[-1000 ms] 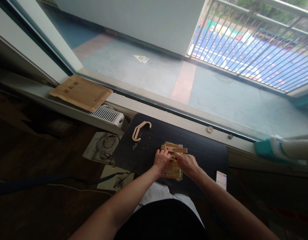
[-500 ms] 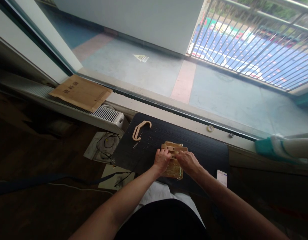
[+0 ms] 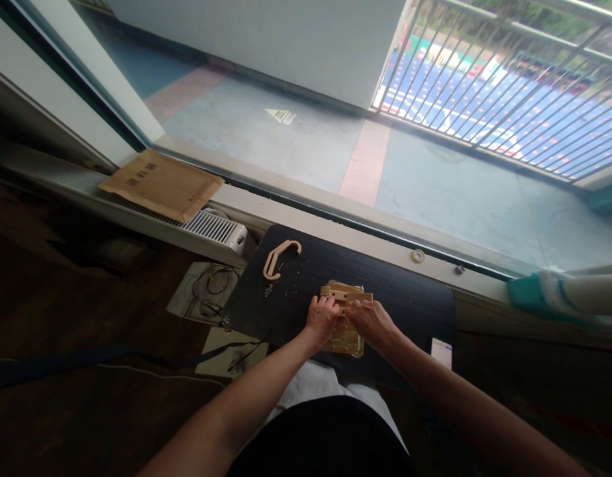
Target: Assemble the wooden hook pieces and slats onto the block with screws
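A light wooden piece with dark holes lies across a brown package wrapped in shiny tape on the black table. My left hand is closed on the wooden piece's left part, fingers curled over its near edge. Beside it, my right hand is closed at the near right side of the same piece; whether its fingers hold anything small is hidden. A curved, hook-ended wooden piece lies at the table's far left. Several small screws or pins are scattered by it.
A phone lies at the table's right edge. On the sill are a tape roll and a small grey object. A brown envelope rests on the radiator at left. A large window borders the far side.
My right hand has shifted very slightly at the wooden piece's near edge. My left hand, the wooden piece and the package stay where they were.
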A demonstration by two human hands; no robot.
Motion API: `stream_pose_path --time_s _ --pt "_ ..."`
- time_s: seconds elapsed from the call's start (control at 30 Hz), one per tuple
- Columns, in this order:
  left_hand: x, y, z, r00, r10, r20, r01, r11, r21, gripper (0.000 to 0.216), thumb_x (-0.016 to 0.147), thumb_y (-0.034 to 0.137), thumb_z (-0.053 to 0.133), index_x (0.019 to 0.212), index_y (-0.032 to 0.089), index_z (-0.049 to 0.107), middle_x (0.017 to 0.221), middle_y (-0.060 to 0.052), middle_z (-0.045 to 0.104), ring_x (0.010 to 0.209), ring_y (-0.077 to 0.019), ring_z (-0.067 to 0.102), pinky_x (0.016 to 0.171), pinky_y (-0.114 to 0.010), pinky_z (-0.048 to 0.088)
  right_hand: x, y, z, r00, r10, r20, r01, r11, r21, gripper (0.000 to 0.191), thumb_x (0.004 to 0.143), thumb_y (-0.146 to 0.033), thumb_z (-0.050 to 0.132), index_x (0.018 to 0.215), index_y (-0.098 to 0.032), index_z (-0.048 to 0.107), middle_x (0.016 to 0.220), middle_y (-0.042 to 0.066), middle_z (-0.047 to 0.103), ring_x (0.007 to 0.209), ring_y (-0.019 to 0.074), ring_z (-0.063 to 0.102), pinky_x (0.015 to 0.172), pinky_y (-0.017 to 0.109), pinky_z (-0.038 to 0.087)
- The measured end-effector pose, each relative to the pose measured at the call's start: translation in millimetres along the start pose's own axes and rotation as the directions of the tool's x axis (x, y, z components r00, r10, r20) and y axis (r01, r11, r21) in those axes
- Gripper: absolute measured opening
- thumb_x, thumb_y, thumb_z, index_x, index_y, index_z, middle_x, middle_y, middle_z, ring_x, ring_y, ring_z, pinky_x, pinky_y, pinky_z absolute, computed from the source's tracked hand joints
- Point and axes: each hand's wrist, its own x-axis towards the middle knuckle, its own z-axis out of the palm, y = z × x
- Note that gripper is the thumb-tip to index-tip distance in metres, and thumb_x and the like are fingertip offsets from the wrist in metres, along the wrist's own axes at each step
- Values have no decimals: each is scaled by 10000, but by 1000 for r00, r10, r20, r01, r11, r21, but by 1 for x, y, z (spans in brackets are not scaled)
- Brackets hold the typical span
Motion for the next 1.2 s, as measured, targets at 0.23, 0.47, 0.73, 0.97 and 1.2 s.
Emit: stream_pose_path --time_s 0.23,0.47,0.73,0.97,1.2 --pt "-1 -1 1 1000 20 -7 -20 1000 3 186 852 139 448 837 156 633 922 -87 617 888 -221 526 760 -373 340 2 6 19 981 164 99 -174 980 94 306 863 -109 382 928 -153 678 877 103 704 818 189 661 717 259 490" --pt "0 0 0 1000 7 10 -7 1000 1 218 868 147 425 830 157 639 915 -89 621 885 -211 529 761 -363 339 2 4 8 983 175 59 -179 980 89 289 883 -158 390 973 -167 665 872 107 704 804 203 664 708 288 492" --pt "0 -1 -1 999 7 31 -7 1000 -13 208 857 146 441 829 155 647 917 -105 624 890 -219 533 754 -372 338 8 1 12 996 75 48 -77 996 45 287 869 -115 406 866 -151 691 864 118 702 791 198 660 694 268 486" --pt "0 1 -3 1000 3 22 -3 1000 -6 199 864 158 443 843 158 641 927 -96 621 895 -220 533 759 -366 335 6 6 22 970 225 89 -234 967 98 298 874 -166 390 923 -168 684 870 95 707 805 203 663 694 278 490" --pt "1 0 0 1000 8 22 -8 1000 9 217 866 154 434 837 154 650 929 -109 623 899 -221 531 745 -368 337 2 0 11 992 125 17 -126 990 58 283 880 -133 395 983 -162 658 884 111 704 790 198 665 686 276 493"
